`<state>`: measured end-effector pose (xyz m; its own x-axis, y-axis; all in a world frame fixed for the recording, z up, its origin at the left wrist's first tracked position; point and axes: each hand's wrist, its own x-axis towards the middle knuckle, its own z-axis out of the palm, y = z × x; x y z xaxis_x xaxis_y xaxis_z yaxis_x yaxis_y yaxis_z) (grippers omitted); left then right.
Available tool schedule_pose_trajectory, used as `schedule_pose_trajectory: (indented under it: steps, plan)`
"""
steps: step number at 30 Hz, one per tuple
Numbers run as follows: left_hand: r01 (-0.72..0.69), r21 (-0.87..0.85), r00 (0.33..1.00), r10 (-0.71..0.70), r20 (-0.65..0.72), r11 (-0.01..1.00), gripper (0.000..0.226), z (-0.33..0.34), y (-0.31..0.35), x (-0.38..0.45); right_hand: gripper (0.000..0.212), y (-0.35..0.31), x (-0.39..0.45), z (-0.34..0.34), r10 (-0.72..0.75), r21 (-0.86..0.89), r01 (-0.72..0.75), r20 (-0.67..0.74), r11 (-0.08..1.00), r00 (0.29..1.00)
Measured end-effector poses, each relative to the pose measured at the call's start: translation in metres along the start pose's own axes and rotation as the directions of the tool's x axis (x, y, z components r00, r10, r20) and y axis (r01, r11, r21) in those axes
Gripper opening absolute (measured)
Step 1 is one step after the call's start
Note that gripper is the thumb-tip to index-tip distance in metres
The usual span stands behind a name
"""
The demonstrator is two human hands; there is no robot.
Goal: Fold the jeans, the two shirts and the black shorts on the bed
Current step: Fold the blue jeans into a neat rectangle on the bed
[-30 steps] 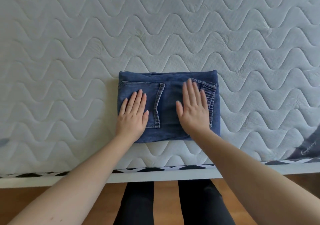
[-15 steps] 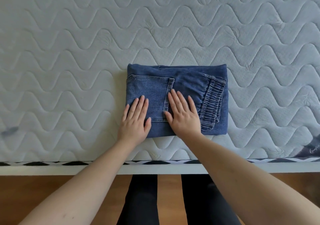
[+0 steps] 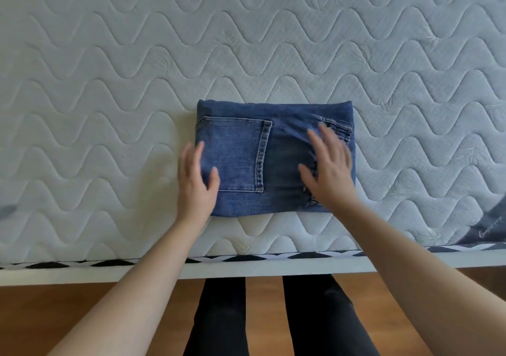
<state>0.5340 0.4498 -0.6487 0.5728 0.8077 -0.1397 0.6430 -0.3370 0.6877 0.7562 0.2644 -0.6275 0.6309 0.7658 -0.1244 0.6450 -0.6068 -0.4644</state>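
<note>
The blue jeans (image 3: 273, 147) lie folded into a compact rectangle on the quilted mattress (image 3: 246, 40), back pocket facing up on the left, elastic waistband bunched on the right. My left hand (image 3: 195, 180) is at the bundle's left edge, fingers straight, thumb over the denim. My right hand (image 3: 327, 169) is over the right part of the jeans, fingers spread and blurred; whether it touches the denim I cannot tell. Neither hand grips anything. No shirts or black shorts show clearly in this view.
The bed's near edge (image 3: 246, 269) with a black-and-white trim runs across the lower part. Below it are a wooden floor (image 3: 54, 314) and my dark-trousered legs (image 3: 315, 314). A dark grey cloth (image 3: 490, 229) with script lettering lies at the right edge.
Both hands were pressing flat near the middle of the jeans; they have now slid apart, the left to the left edge, the right towards the waistband side.
</note>
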Motion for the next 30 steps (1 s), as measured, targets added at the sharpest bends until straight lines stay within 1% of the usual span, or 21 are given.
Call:
schedule_pose_trajectory:
  steps: [1, 2, 3, 4, 5, 6, 7, 9, 11, 13, 15, 17, 18, 21, 23, 25, 27, 28, 30]
  plan:
    - [0.177, -0.153, 0.982, -0.184, -0.03, 0.972, 0.057, -0.002, 0.004, 0.008, 0.07, 0.004, 0.005, -0.008, 0.182, 0.077, -0.178, -0.049, 0.981, 0.982]
    - [0.344, -0.274, 0.932, -0.363, -0.021, 0.898, 0.056, -0.003, 0.007, 0.018, 0.076, 0.013, 0.01, -0.014, 0.377, 0.16, -0.366, -0.045, 0.917, 0.925]
    - [0.466, -0.329, 0.871, -0.492, 0.004, 0.821, 0.054, -0.005, 0.009, 0.028, 0.085, 0.024, 0.015, -0.018, 0.534, 0.219, -0.521, 0.0, 0.825, 0.845]
    - [0.527, -0.3, 0.838, -0.544, 0.032, 0.795, 0.05, -0.008, 0.011, 0.038, 0.094, 0.034, 0.017, -0.02, 0.634, 0.279, -0.625, 0.07, 0.729, 0.77]
    - [0.544, -0.218, 0.837, -0.543, 0.07, 0.81, 0.047, -0.01, 0.008, 0.045, 0.101, 0.041, 0.018, -0.021, 0.676, 0.346, -0.677, 0.145, 0.649, 0.722]
    - [0.549, -0.142, 0.835, -0.534, 0.132, 0.824, 0.044, -0.011, 0.007, 0.051, 0.103, 0.046, 0.017, -0.019, 0.685, 0.403, -0.698, 0.206, 0.591, 0.699]
    - [0.565, -0.113, 0.818, -0.538, 0.204, 0.817, 0.044, -0.012, 0.006, 0.056, 0.1, 0.049, 0.016, -0.018, 0.682, 0.43, -0.709, 0.248, 0.558, 0.688]
    - [0.62, -0.182, 0.769, -0.544, 0.337, 0.763, 0.045, -0.012, 0.006, 0.063, 0.091, 0.051, 0.017, -0.016, 0.678, 0.451, -0.718, 0.285, 0.529, 0.678]
    - [0.652, -0.277, 0.745, -0.527, 0.409, 0.706, 0.038, -0.013, 0.01, 0.065, 0.079, 0.05, 0.019, -0.017, 0.642, 0.454, -0.694, 0.291, 0.559, 0.709]
    - [0.63, -0.322, 0.768, -0.503, 0.398, 0.707, 0.03, -0.012, 0.015, 0.064, 0.067, 0.045, 0.02, -0.019, 0.595, 0.422, -0.652, 0.277, 0.63, 0.754]
    - [0.577, -0.306, 0.811, -0.485, 0.328, 0.757, 0.025, -0.009, 0.016, 0.057, 0.061, 0.039, 0.014, -0.017, 0.562, 0.388, -0.595, 0.208, 0.703, 0.8]
    - [0.515, -0.225, 0.852, -0.465, 0.239, 0.827, 0.03, -0.004, 0.018, 0.047, 0.058, 0.033, 0.007, -0.013, 0.521, 0.368, -0.526, 0.123, 0.766, 0.845]
    - [0.491, -0.186, 0.867, -0.456, 0.2, 0.851, 0.035, -0.001, 0.018, 0.042, 0.057, 0.031, 0.005, -0.012, 0.507, 0.362, -0.506, 0.101, 0.783, 0.856]
    - [0.433, -0.138, 0.899, -0.416, 0.14, 0.891, 0.055, 0.0, 0.022, 0.038, 0.064, 0.029, 0.008, -0.011, 0.495, 0.376, -0.502, 0.124, 0.778, 0.86]
    - [0.409, -0.116, 0.909, -0.391, 0.146, 0.905, 0.068, -0.003, 0.022, 0.039, 0.07, 0.029, 0.008, -0.012, 0.457, 0.372, -0.478, 0.147, 0.796, 0.877]
    - [0.396, -0.095, 0.911, -0.379, 0.161, 0.913, 0.076, -0.005, 0.021, 0.036, 0.074, 0.027, 0.006, -0.012, 0.421, 0.329, -0.447, 0.152, 0.832, 0.894]
    - [0.415, -0.112, 0.902, -0.392, 0.182, 0.903, 0.081, -0.005, 0.021, 0.032, 0.075, 0.023, 0.004, -0.013, 0.41, 0.32, -0.436, 0.149, 0.841, 0.9]
    - [0.427, -0.132, 0.897, -0.399, 0.191, 0.895, 0.082, -0.006, 0.022, 0.031, 0.074, 0.021, 0.005, -0.015, 0.417, 0.343, -0.446, 0.158, 0.827, 0.895]
    - [0.446, -0.179, 0.889, -0.413, 0.196, 0.877, 0.079, -0.008, 0.025, 0.031, 0.07, 0.018, 0.01, -0.019, 0.452, 0.409, -0.496, 0.207, 0.766, 0.868]
